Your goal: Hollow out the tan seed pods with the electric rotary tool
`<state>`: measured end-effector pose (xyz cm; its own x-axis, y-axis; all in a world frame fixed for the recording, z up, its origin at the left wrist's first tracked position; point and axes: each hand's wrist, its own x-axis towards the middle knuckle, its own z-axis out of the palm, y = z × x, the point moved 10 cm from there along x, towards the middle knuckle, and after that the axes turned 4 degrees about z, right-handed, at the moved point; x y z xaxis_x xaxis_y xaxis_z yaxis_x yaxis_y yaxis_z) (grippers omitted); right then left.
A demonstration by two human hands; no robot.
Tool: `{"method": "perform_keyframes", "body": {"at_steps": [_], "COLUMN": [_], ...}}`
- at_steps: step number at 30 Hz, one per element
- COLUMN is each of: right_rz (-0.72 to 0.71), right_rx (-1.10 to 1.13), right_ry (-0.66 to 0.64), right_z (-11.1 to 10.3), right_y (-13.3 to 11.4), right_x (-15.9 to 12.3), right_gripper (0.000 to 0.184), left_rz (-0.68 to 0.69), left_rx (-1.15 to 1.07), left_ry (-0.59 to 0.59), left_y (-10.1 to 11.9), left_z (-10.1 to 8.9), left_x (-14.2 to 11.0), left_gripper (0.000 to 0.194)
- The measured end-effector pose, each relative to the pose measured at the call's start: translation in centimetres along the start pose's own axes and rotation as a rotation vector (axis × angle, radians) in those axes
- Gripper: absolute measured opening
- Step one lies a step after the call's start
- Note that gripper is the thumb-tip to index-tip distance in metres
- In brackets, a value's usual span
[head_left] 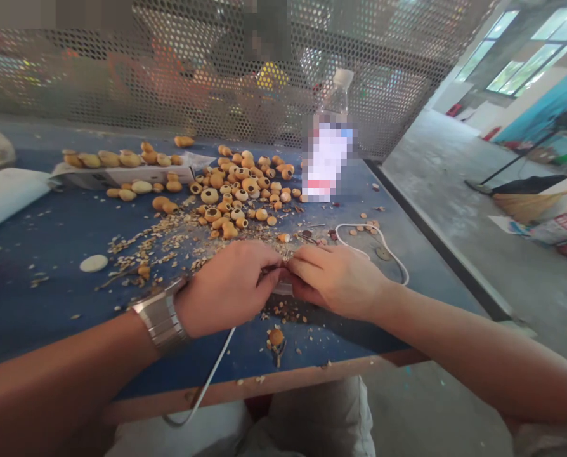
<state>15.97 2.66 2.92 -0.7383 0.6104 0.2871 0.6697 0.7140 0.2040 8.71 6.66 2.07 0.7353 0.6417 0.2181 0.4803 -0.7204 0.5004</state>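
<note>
My left hand, with a metal-banded watch on its wrist, and my right hand meet fingertip to fingertip near the table's front edge. Both are closed in a pinch. Whatever lies between the fingers is too small and covered to make out. A pale flat piece shows just beneath the fingertips. Beyond the hands lies a heap of small dried gourds, many with round holes cut in them. One small gourd top with a stem rests in front of the hands.
Gourd seeds and scraps litter the blue tabletop. A white cord loops on the right, and a cord also hangs over the front edge. A clear bottle stands before a perforated metal screen. More gourds line a long box.
</note>
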Motion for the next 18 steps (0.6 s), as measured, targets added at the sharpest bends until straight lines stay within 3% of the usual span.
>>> {"method": "perform_keyframes", "body": {"at_steps": [8, 12, 18], "right_rz": [0.071, 0.107, 0.033], "right_rx": [0.193, 0.218, 0.078], "right_ry": [0.037, 0.015, 0.110], "right_z": [-0.1, 0.2, -1.1], "right_y": [1.4, 1.7, 0.5], "right_x": [0.1, 0.0, -0.1], "right_gripper": [0.021, 0.014, 0.017], "left_rz": [0.164, 0.153, 0.049], "left_rx": [0.216, 0.207, 0.064], "left_ry": [0.045, 0.044, 0.009], "left_y": [1.7, 1.7, 0.5], "left_z": [-0.1, 0.2, 0.0], "left_x": [-0.3, -0.3, -0.1], "left_gripper": [0.017, 0.019, 0.027]}}
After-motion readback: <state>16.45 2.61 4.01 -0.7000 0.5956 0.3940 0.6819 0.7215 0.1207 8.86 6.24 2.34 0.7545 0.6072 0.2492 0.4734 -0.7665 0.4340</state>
